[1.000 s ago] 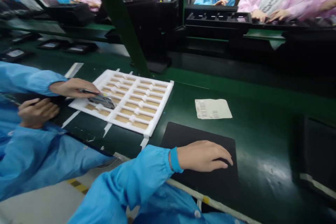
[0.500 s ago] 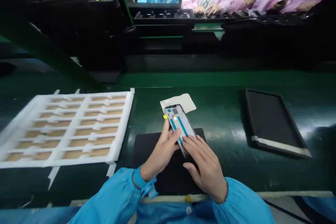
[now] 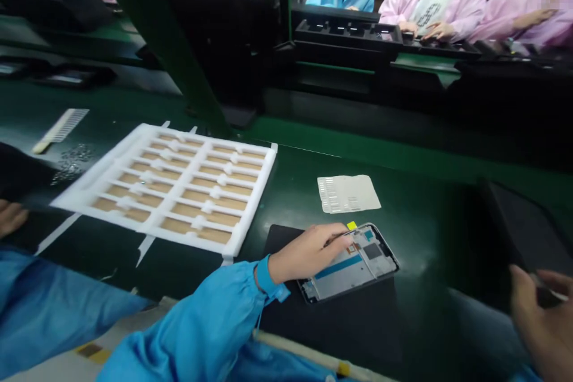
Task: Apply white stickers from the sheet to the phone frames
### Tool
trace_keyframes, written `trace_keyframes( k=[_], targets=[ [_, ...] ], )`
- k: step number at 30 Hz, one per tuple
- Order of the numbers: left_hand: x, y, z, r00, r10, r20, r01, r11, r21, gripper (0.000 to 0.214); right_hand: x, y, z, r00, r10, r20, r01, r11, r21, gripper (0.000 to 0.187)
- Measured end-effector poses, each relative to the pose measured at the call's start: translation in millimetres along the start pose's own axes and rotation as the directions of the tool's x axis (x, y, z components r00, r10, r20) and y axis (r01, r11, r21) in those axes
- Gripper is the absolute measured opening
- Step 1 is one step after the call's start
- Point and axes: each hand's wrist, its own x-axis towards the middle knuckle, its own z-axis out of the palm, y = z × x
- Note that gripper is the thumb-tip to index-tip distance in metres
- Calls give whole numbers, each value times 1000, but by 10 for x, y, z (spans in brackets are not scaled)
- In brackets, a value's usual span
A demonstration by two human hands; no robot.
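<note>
A phone frame (image 3: 358, 259), its grey inside with a blue strip facing up, lies on a black mat (image 3: 340, 322) in front of me. My left hand (image 3: 308, 250) rests on the frame's left end with fingers curled together, holding it against the mat. A small yellow tab (image 3: 351, 225) shows at the fingertips. My right hand (image 3: 539, 316) is at the lower right corner, thumb and fingers closed on the near edge of a black tray (image 3: 519, 221). Part of that hand is cut off by the picture's edge.
A white foam tray (image 3: 179, 188) with several slotted rows lies to the left on the green bench (image 3: 430, 221). A pale label sheet (image 3: 348, 193) lies beyond the mat. A co-worker's hand (image 3: 9, 216) and blue sleeve are at far left. People in pink sit across the line.
The phone frame went from both hands in the air down onto the mat. My right hand let go of it and moved right to the black tray. The view swung left.
</note>
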Motion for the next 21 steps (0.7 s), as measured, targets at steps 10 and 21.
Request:
trace_keyframes(
  k=[10, 21],
  targets=[
    [30, -260, -1, 987, 155, -52, -126, 925, 359, 25, 1202, -1465, 1448, 954, -291, 71, 239, 882, 405, 26],
    [45, -311, 48, 994, 104, -15, -81, 854, 514, 32, 844, -1702, 1181, 748, -616, 247, 303, 648, 698, 28]
  ],
)
